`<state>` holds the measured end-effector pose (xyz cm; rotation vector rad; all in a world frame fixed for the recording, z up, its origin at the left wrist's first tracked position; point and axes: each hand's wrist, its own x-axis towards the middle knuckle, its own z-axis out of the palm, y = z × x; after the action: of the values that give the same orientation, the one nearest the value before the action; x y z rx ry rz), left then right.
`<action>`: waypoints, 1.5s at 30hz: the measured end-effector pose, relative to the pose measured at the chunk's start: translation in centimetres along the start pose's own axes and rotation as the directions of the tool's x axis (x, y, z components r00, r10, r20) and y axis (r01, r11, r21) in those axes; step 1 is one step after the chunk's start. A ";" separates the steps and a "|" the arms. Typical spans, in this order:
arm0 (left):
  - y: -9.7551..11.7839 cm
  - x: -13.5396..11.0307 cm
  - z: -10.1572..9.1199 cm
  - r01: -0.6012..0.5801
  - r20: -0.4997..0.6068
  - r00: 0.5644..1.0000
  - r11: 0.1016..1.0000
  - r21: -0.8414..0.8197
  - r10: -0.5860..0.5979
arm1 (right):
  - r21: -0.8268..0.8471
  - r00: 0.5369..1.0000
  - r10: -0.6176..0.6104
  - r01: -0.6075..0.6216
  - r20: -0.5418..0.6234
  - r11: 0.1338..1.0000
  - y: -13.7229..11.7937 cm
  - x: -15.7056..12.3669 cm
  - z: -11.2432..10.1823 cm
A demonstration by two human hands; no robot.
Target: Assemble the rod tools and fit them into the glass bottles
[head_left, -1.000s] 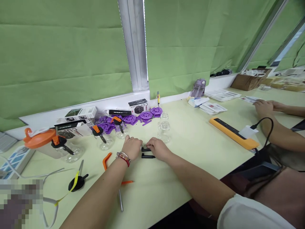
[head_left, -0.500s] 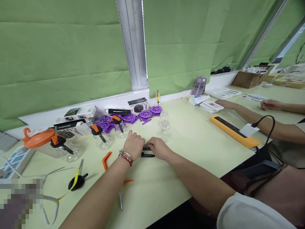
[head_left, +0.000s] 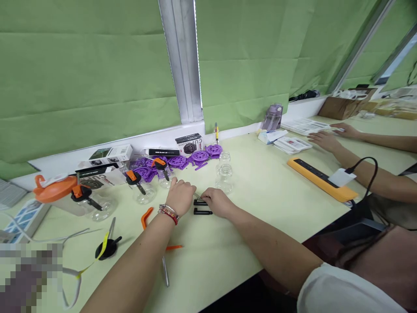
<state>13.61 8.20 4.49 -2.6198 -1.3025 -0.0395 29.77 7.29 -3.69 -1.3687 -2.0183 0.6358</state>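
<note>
My left hand [head_left: 181,196] and my right hand [head_left: 217,201] rest close together on the pale table [head_left: 260,204]. Between them lie two small black bars [head_left: 202,211]. The fingertips of both hands pinch a small thin metal piece [head_left: 197,196] above the bars; I cannot make out what it is. Both hands have curled fingers. A beaded bracelet [head_left: 168,213] circles my left wrist. Just beyond the hands stand two small clear glass jars [head_left: 224,174].
Purple plastic wheels [head_left: 192,158], clear jars with orange-black clips [head_left: 140,187], boxes [head_left: 107,156] and an orange-lidded jug [head_left: 55,191] line the window ledge. Orange strips [head_left: 145,217] and a black disc [head_left: 106,249] lie left. Another person's hands [head_left: 325,140] touch papers by an orange power strip [head_left: 319,179].
My left hand shifted slightly left and back, fingers lifting at the small metal piece. The other person's hands moved further back to the papers.
</note>
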 end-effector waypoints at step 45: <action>-2.7 -15.8 2.2 0.294 -0.175 0.882 0.801 -0.521 -0.438 | -0.109 0.974 -0.200 0.212 0.107 0.971 -1.6 -1.4 -0.6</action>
<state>1.69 -2.15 1.00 -2.5225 -1.8595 -0.8884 29.51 5.40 -2.48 -1.1926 -2.2712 0.5019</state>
